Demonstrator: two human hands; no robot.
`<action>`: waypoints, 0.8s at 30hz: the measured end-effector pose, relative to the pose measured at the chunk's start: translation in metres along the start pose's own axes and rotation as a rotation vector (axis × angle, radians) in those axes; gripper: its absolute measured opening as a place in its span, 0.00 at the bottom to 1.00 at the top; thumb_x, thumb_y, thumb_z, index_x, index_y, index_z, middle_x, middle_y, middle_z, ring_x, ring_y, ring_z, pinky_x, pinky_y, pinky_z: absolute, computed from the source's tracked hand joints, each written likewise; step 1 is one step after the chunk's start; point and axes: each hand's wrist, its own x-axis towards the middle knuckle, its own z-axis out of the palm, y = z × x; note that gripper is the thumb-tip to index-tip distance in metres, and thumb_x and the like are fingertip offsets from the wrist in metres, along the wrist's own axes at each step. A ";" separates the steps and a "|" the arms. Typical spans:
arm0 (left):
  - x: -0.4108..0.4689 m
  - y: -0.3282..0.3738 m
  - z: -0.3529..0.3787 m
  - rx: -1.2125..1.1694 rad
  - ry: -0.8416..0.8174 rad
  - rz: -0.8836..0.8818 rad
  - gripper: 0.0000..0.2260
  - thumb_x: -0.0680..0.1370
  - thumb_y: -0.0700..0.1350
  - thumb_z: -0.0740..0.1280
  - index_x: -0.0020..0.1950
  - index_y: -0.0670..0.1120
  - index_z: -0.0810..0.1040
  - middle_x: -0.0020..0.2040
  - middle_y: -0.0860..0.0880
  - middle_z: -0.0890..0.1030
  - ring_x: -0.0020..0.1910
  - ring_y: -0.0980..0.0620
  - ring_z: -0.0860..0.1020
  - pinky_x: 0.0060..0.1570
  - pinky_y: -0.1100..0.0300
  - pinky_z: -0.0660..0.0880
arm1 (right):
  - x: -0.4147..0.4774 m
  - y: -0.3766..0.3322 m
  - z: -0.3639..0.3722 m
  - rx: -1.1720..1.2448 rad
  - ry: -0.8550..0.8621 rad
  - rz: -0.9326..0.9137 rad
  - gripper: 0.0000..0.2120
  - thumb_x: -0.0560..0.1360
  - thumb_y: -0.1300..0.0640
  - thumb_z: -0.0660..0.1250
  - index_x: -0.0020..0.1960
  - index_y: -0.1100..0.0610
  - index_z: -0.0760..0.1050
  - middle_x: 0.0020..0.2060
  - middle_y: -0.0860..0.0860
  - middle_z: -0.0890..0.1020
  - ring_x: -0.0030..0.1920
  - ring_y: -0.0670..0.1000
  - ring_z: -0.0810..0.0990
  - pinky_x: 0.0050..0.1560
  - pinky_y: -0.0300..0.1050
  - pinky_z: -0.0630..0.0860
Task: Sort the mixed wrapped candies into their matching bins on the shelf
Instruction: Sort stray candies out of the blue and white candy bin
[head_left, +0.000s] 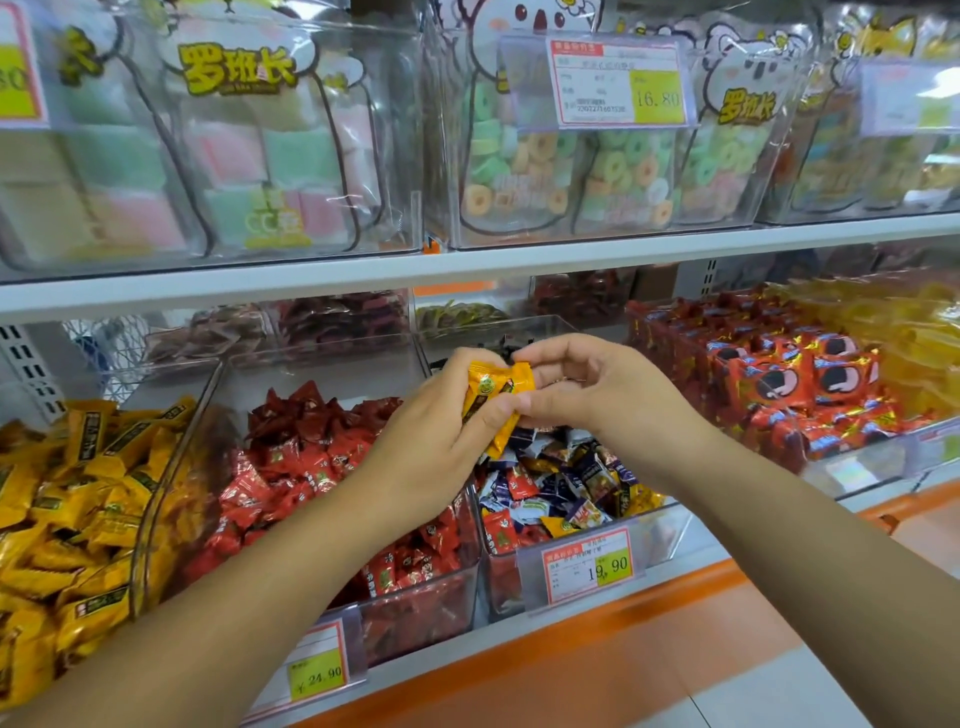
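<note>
**Two white shelves, clear bins in rows**

Up top, on the upper shelf (467, 264), holds clear bins side by side: marshmallow bags (270, 171) at left, ring-gummy bags (545, 171) in the middle, behind a 16.80 price tag (618, 83). Below, on the lower shelf (519, 662) with its orange front edge, bears a yellow-candy bin (156, 499), touching it a red-candy bin (421, 613) tagged 24.90, then a mixed-candy bin (670, 530) tagged 19.90. Further right, carries stacked red packets (779, 384). Behind, smaller bins of dark packets, blurred.
</note>
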 end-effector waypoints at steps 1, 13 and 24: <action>0.001 0.000 -0.001 0.007 -0.021 -0.003 0.19 0.74 0.64 0.54 0.62 0.58 0.65 0.43 0.58 0.74 0.42 0.64 0.73 0.37 0.69 0.67 | 0.000 0.001 0.001 0.021 -0.001 0.004 0.15 0.71 0.70 0.71 0.56 0.61 0.77 0.44 0.59 0.83 0.41 0.51 0.84 0.42 0.38 0.79; 0.002 -0.011 -0.017 -0.100 -0.048 -0.124 0.10 0.81 0.50 0.60 0.59 0.64 0.67 0.47 0.62 0.83 0.47 0.58 0.80 0.53 0.52 0.75 | -0.003 -0.005 -0.023 -0.997 -0.435 0.226 0.04 0.75 0.54 0.70 0.48 0.49 0.83 0.44 0.43 0.85 0.42 0.37 0.80 0.46 0.31 0.76; -0.001 0.001 -0.010 -0.171 -0.001 -0.130 0.09 0.78 0.52 0.66 0.56 0.61 0.71 0.46 0.56 0.82 0.47 0.60 0.80 0.54 0.60 0.74 | 0.001 0.020 -0.024 -0.640 -0.346 0.285 0.04 0.72 0.55 0.74 0.41 0.54 0.81 0.29 0.44 0.79 0.31 0.43 0.75 0.37 0.37 0.72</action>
